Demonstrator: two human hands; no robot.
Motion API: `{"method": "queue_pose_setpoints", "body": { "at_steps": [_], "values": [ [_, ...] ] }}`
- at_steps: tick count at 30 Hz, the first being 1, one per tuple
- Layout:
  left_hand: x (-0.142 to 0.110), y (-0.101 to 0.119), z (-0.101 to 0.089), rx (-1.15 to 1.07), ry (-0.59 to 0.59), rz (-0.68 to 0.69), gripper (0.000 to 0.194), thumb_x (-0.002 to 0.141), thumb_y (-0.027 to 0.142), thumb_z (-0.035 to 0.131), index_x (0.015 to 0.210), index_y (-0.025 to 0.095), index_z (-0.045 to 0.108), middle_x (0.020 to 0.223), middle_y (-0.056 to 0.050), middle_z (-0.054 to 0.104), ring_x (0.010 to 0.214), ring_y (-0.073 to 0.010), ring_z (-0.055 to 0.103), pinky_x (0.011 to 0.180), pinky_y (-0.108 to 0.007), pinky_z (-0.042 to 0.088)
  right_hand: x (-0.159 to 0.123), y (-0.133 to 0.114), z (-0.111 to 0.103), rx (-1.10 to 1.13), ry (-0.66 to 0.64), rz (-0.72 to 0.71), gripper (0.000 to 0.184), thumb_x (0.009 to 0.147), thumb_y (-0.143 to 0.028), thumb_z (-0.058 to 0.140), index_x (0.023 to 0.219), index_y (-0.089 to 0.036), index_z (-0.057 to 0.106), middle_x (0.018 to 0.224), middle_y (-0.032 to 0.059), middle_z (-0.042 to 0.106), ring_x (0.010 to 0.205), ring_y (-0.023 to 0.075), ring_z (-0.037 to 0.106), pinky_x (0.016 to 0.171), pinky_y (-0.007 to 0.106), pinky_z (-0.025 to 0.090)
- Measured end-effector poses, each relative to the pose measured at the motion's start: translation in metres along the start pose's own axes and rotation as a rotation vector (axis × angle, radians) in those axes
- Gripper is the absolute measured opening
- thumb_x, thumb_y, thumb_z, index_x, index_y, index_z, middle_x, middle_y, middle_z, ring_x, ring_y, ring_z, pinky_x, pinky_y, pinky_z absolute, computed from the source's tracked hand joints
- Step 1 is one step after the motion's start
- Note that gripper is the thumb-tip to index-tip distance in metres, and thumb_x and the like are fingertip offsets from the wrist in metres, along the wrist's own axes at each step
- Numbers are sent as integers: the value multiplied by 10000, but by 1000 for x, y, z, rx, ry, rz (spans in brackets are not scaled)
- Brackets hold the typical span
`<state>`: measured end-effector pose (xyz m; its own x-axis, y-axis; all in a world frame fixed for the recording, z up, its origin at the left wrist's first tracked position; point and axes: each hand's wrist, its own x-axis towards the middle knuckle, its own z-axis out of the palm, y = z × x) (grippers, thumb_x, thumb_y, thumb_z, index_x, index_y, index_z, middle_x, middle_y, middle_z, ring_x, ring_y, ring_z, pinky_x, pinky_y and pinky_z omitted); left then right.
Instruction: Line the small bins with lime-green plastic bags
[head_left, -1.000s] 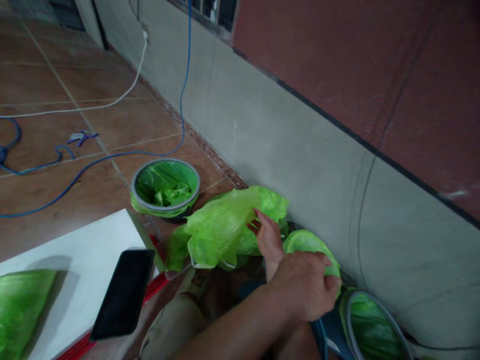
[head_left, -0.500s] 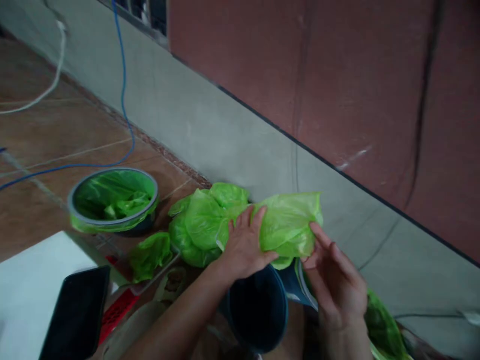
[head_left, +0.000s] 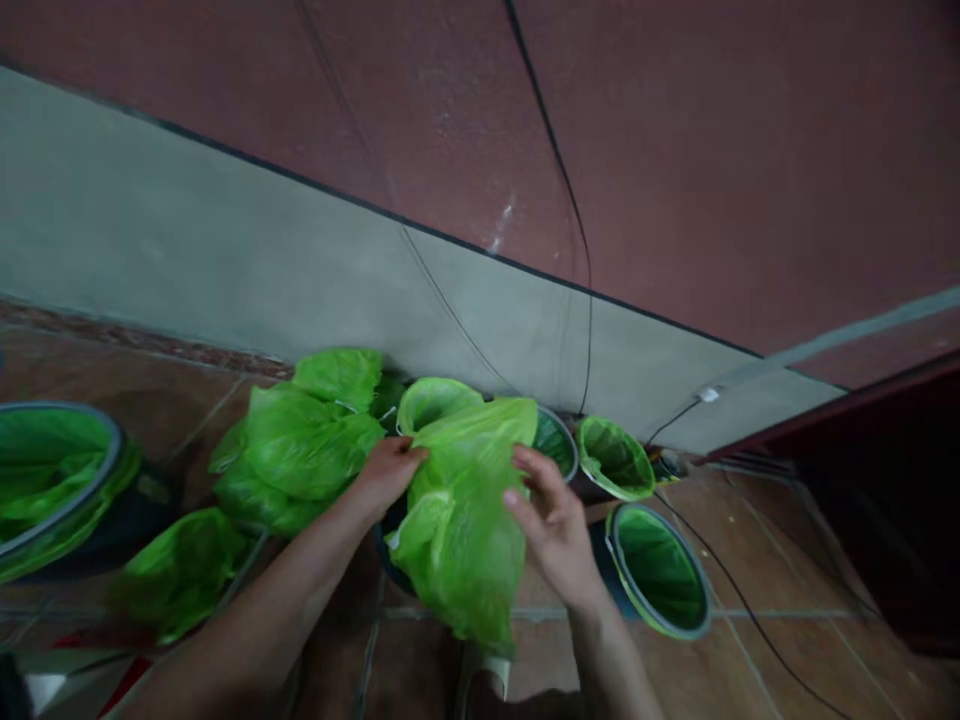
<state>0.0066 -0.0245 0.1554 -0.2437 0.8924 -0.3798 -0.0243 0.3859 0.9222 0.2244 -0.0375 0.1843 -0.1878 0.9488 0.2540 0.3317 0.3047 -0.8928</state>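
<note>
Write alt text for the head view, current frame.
Both hands, left and right, hold a crumpled green plastic bag above a dark bin on a tiled floor. Green-lined bins and loose bags lie along the wall.

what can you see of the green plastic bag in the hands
The thin, translucent bright green plastic bag is crumpled and creased, hanging loosely over a dark bin largely hidden beneath it. The left hand pinches its upper left edge and the right hand grips its right side. Its lower end droops toward the brown tiled floor.
</note>
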Motion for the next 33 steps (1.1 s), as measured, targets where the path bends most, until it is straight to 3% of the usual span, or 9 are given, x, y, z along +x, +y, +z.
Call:
{"method": "queue_pose_setpoints", "body": {
  "at_steps": [2, 5, 9, 12, 18, 22, 25, 29, 33],
  "values": [
    [1, 0, 7, -96, -36, -24, 218, 659, 333, 617, 770, 148, 648, 674, -34, 672, 641, -191, 620, 565, -271, 450, -28, -3, 19, -117, -205, -40, 704, 732, -365, 728, 1375, -257, 466, 1423, 100, 474, 1320, 274, 431, 1097, 480, 351],
    [-3, -3, 21, -82, -120, -72, 253, 655, 337, 627, 817, 144, 650, 678, -18, 671, 607, -167, 601, 518, -248, 423, -46, 6, 44, -206, -170, -22, 854, 712, -313, 726, 1460, -215, 325, 1419, 123, 465, 1324, 286, 417, 1104, 482, 343],
    [-9, -15, 36, 158, -219, 13, 200, 678, 336, 585, 698, 143, 635, 561, 18, 594, 519, -133, 522, 481, -229, 373, -39, 27, 51, -221, -156, -76, 526, 722, -113, 576, 1239, -209, 561, 1184, 69, 624, 1146, 227, 554, 1021, 388, 421],
    [-4, -20, 31, 365, -115, 122, 217, 691, 358, 575, 630, 154, 619, 513, 24, 549, 508, -129, 492, 478, -226, 343, -27, 34, 41, -237, -78, -98, 314, 750, -70, 480, 964, -211, 662, 939, 36, 665, 943, 186, 620, 895, 320, 471],
    [11, -6, -6, 502, 82, 125, 245, 733, 388, 591, 745, 146, 623, 603, 19, 604, 589, -137, 536, 523, -219, 356, -13, 42, 15, -271, 140, -66, 162, 823, -157, 494, 820, -209, 647, 814, 22, 637, 769, 155, 615, 720, 261, 475],
    [9, 0, -5, 444, 60, 124, 230, 790, 372, 560, 794, 146, 600, 599, 53, 585, 589, -110, 513, 567, -209, 389, -14, 43, 7, -303, 156, -51, 154, 851, -200, 490, 867, -207, 644, 854, 29, 636, 753, 151, 609, 702, 268, 486],
    [7, -3, 9, 316, 3, 95, 229, 766, 360, 599, 798, 134, 596, 639, 41, 606, 591, -111, 525, 566, -218, 420, -19, 42, 8, -365, 10, -79, 377, 789, -155, 532, 1157, -209, 594, 1146, 70, 603, 965, 178, 605, 849, 310, 500],
    [8, -8, 23, 200, -10, 55, 254, 756, 352, 609, 824, 108, 597, 649, 33, 606, 562, -103, 527, 553, -225, 436, -29, 43, 13, -549, -299, -133, 766, 669, -71, 579, 1402, -225, 415, 1500, 95, 326, 1340, 264, 361, 1100, 433, 337],
    [11, -11, 26, 156, 20, 41, 246, 727, 351, 629, 774, 113, 590, 612, 33, 592, 519, -91, 515, 525, -223, 436, -38, 43, 22, -554, -405, -115, 793, 682, -145, 658, 1424, -215, 387, 1540, 118, 253, 1363, 294, 329, 1099, 477, 324]
  ]
}}
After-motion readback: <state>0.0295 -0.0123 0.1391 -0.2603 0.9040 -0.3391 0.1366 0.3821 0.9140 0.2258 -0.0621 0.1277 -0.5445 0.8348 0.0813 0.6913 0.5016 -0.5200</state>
